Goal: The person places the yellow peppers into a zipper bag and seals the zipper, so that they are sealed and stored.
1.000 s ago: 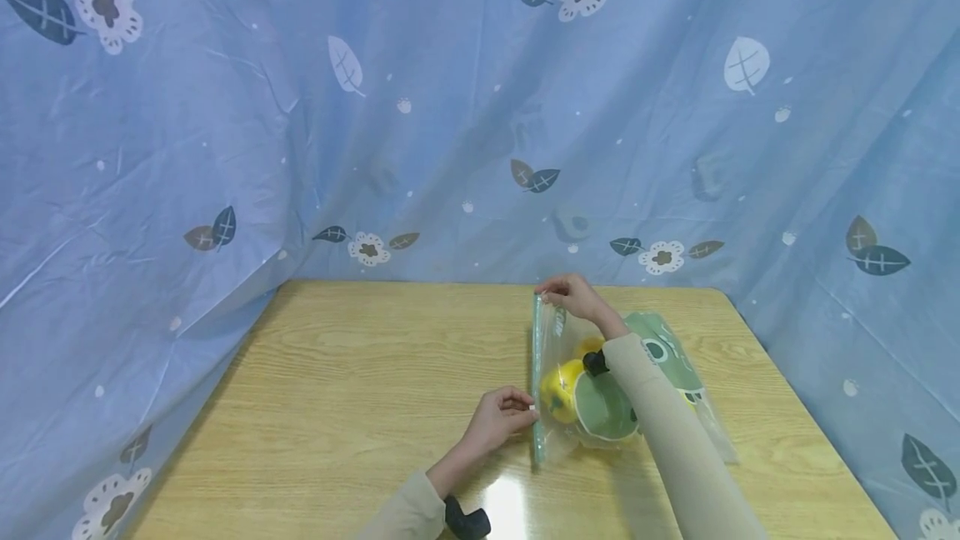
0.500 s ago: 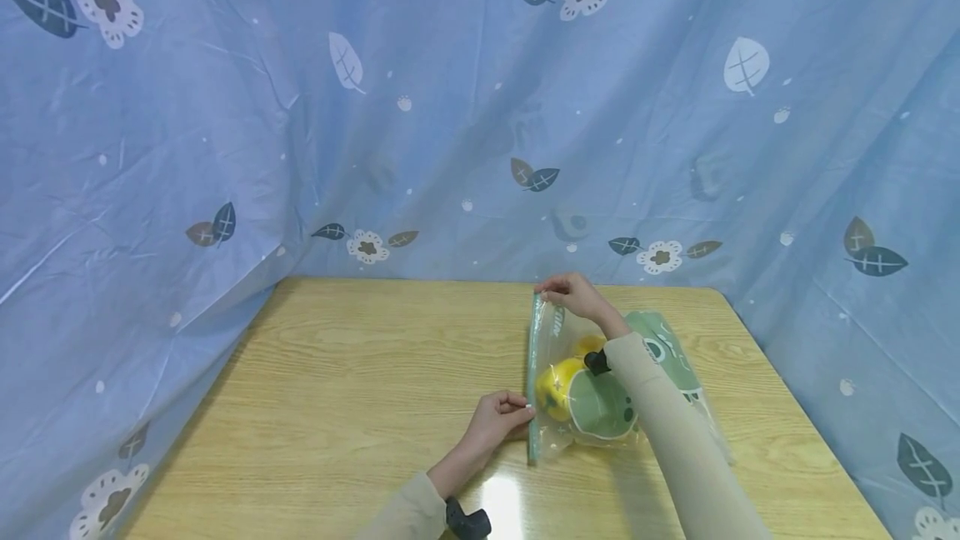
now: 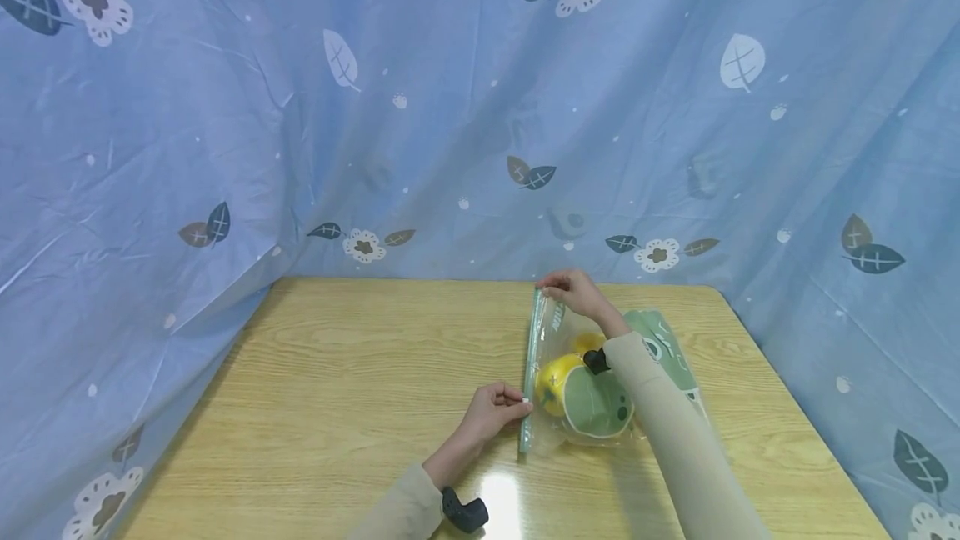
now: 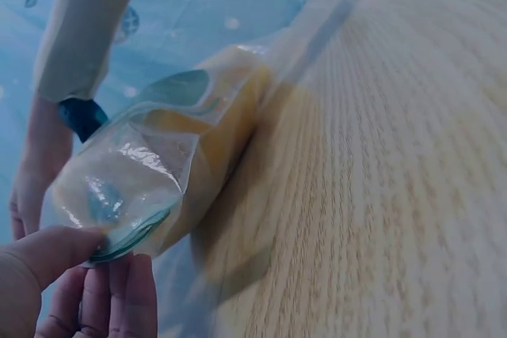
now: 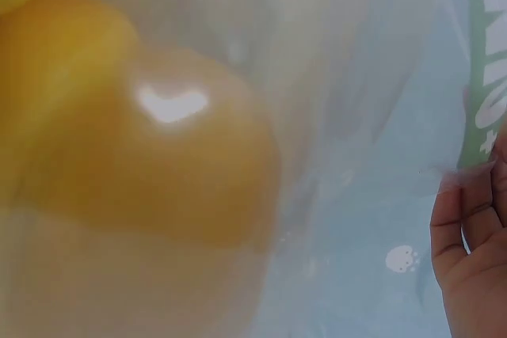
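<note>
A clear zip bag (image 3: 597,400) with green cartoon print lies on the right half of the table, its green zip strip (image 3: 532,357) running along its left edge. Rounded yellow things (image 3: 557,382) bulge inside it; their kind is unclear through the plastic. My left hand (image 3: 489,415) pinches the strip toward its near end, by a small white piece. In the left wrist view, thumb and fingers close on the folded green edge (image 4: 131,241). At the far end of the strip, my right hand (image 3: 576,293) pinches the bag's corner. My right forearm covers part of the bag.
The bag lies on a wood-grain table (image 3: 360,373). A blue patterned curtain (image 3: 450,107) hangs behind and along both sides. Each wrist bears a black camera, the left one (image 3: 465,513) close to the table's near side.
The near end of the zip strip has shifted slightly left and away from me, with my left hand still pinching it. My right hand keeps its hold on the far corner.
</note>
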### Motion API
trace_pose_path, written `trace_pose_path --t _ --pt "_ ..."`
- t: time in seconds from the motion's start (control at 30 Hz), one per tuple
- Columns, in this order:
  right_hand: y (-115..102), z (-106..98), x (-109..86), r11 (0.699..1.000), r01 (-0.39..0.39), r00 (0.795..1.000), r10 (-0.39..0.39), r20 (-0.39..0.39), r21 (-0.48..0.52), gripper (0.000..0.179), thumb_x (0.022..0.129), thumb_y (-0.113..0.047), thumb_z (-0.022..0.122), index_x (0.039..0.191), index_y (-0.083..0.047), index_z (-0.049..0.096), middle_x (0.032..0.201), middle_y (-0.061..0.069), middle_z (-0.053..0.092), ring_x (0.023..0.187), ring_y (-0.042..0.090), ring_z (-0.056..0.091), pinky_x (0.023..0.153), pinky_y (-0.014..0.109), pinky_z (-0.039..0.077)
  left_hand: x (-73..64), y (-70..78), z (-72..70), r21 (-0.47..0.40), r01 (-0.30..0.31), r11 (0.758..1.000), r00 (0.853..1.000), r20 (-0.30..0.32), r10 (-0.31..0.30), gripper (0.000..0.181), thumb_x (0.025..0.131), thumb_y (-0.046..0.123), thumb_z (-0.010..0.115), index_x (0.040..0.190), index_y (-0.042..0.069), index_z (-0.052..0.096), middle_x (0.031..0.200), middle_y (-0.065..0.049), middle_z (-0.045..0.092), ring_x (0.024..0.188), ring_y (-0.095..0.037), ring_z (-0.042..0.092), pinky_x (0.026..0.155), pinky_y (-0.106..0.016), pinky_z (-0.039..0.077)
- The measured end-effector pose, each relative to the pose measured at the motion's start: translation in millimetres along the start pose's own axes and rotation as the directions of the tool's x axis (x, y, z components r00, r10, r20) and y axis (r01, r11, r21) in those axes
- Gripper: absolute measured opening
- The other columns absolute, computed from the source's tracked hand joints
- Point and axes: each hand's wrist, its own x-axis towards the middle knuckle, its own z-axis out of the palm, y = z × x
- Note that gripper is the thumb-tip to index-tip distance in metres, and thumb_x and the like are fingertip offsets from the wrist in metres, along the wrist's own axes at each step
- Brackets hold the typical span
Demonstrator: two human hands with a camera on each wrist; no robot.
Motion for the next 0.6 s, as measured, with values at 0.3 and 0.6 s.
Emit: trace_pose_path --t 0.3,0.6 --pt "44 0 13.5 0.999 -0.022 0.994 0.019 -0.104 -0.027 0.02 0.093 -0.003 0.053 0.106 0.006 0.065 0.103 0.022 0.065 0.086 0.029 0.062 0.071 0.029 0.053 -5.2 -19.9 6.4 -0.062 0.058 0.996 0.998 0.043 -0.056 0.017 0.08 0.003 0.069 0.093 -0.005 0.061 0.079 -0.003 0.066 0.071 -0.012 0.064 0.072 -0.03 0.057" --pt "39 -7 16.5 1.0 -0.024 0.997 0.023 -0.072 -0.014 0.023 0.094 -0.01 0.053 0.11 0.002 0.065 0.102 0.019 0.066 0.088 0.027 0.062 0.074 0.035 0.053 -23.0 -15.5 3.7 -0.088 0.091 0.992 0.989 0.127 -0.079 0.021 0.082 0.007 0.069 0.096 -0.006 0.059 0.08 -0.008 0.068 0.072 -0.015 0.066 0.071 -0.03 0.058"
